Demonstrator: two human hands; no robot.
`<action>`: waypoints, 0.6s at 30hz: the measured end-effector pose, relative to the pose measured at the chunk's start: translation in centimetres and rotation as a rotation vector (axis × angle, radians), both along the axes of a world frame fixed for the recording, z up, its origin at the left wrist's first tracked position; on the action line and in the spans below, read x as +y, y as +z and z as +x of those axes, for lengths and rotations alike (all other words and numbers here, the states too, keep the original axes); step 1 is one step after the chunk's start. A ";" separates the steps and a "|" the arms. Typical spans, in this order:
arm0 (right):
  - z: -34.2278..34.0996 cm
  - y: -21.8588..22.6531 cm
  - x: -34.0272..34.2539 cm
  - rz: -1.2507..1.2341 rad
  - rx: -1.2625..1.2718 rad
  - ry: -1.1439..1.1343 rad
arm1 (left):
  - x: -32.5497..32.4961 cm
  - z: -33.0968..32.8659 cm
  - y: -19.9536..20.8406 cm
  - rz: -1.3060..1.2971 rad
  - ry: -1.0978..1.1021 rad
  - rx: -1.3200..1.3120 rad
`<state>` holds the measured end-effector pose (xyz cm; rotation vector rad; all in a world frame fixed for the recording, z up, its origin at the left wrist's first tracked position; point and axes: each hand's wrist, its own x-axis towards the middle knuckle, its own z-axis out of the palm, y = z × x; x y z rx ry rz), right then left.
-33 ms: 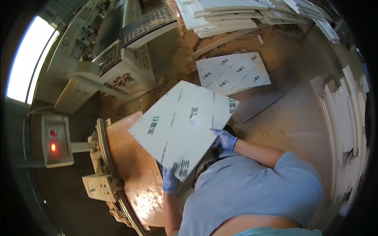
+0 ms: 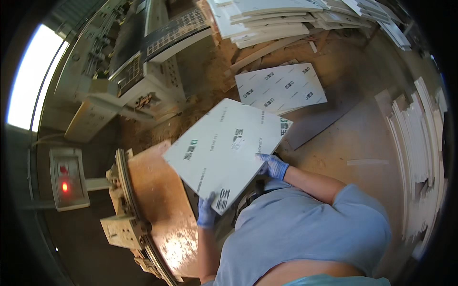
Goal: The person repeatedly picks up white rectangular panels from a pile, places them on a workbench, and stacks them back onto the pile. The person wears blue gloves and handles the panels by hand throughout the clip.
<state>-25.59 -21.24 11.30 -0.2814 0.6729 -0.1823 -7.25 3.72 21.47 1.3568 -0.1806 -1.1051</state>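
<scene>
A white rectangular board [image 2: 217,148] with dark and green printed marks and a small pale label hangs in front of my body. My left hand [image 2: 206,211], in a blue glove, grips its near left edge, thumb on the top face. On the near right edge my right hand [image 2: 273,167], gloved in blue and white, holds it too, with fingers underneath out of sight. The board's left part overlaps the brown worktable [image 2: 152,183] of a machine; I cannot tell whether it touches.
A metal rail [image 2: 130,190] with fittings runs along the worktable's left side, beside a control box [image 2: 69,178] with a lit red lamp. Another printed board [image 2: 281,88] lies ahead on the floor. Stacked boards [image 2: 272,21] stand farther off; white strips [image 2: 415,157] pile up at right.
The board has shifted slightly right and turned a little, with both hands still gripping it. The view has also moved slightly.
</scene>
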 end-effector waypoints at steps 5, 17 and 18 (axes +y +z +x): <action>-2.0 -7.3 -12.1 0.172 0.114 -0.145 | -15.1 2.0 -5.3 0.047 -0.101 0.316; -2.6 -13.1 -35.5 -0.103 0.419 -0.314 | -24.7 7.1 -4.6 0.309 0.152 0.072; -2.8 -13.2 -36.6 -0.126 0.480 -0.308 | -25.4 8.1 -4.9 0.347 0.150 0.040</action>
